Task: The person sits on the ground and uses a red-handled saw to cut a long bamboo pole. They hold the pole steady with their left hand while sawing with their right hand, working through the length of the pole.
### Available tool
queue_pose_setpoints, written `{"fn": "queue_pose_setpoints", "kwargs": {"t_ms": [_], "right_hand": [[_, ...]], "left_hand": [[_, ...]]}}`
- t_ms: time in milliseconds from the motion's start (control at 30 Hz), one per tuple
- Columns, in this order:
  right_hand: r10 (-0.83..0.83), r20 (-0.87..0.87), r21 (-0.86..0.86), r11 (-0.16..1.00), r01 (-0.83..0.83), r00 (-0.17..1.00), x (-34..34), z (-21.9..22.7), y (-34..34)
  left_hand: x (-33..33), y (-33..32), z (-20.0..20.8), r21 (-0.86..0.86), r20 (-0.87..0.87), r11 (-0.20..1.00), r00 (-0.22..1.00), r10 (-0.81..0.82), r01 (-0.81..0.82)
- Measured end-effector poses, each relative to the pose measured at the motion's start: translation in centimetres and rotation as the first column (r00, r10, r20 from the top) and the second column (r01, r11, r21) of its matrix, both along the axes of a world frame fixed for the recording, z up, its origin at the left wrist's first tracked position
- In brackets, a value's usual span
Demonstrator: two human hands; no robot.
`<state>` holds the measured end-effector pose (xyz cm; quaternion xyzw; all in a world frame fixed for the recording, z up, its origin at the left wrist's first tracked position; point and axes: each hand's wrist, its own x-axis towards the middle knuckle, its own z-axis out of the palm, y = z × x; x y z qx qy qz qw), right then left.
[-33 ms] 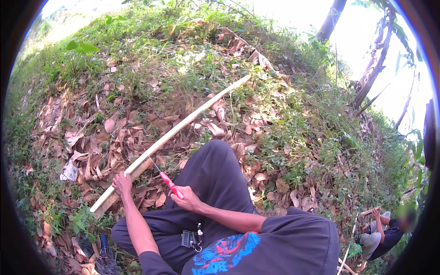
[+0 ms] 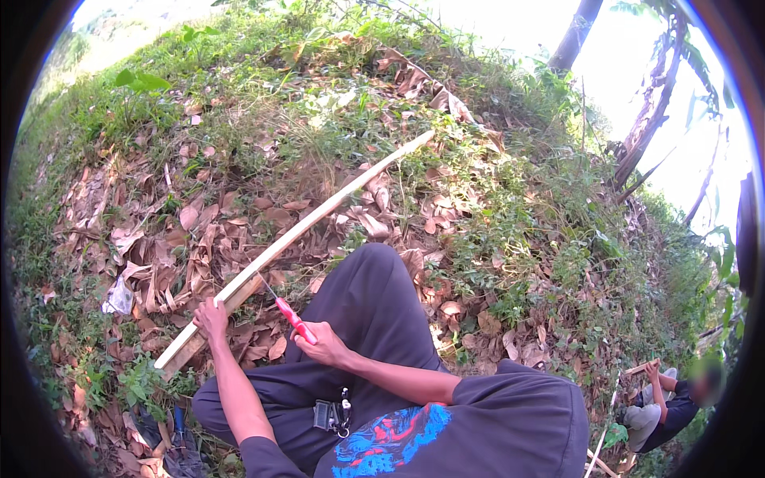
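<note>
A long pale wooden strip [image 2: 319, 213] slants from lower left up to the far middle, over the leaf litter. Beneath its near end lies a shorter, wider piece of wood [image 2: 185, 352]. My left hand [image 2: 211, 320] is closed around both pieces near that end. In my right hand [image 2: 323, 342] is a red-handled hand saw [image 2: 292, 317], gripped by the handle above my folded leg. Its thin blade reaches the edge of the wood, a little beyond my left hand; the teeth are too small to make out.
Dry leaves [image 2: 215, 239] and green weeds cover the slope. A crumpled clear plastic piece [image 2: 119, 296] lies at the left. Dark cloth [image 2: 185, 454] is at lower left. Another person [image 2: 661, 410] sits at the lower right, beside thin wooden strips. Tree trunks [image 2: 575, 36] stand at upper right.
</note>
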<state>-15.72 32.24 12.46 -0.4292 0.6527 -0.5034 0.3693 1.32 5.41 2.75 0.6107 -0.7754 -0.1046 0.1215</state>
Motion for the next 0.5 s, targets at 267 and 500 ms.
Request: {"fn": "queue_pose_setpoints", "kwargs": {"t_ms": [267,500], "right_hand": [[-0.057,-0.023,-0.039,0.998,0.056,0.998,-0.1,0.8,-1.3],[-0.053,-0.098,-0.005,0.999,0.052,0.994,-0.8,3.0,-2.7]], "left_hand": [[0.9,-0.8,-1.3,0.031,-0.064,0.998,0.997,0.051,-0.049],[1.0,-1.8,-1.5,0.076,0.023,0.993,0.996,0.088,-0.089]]}}
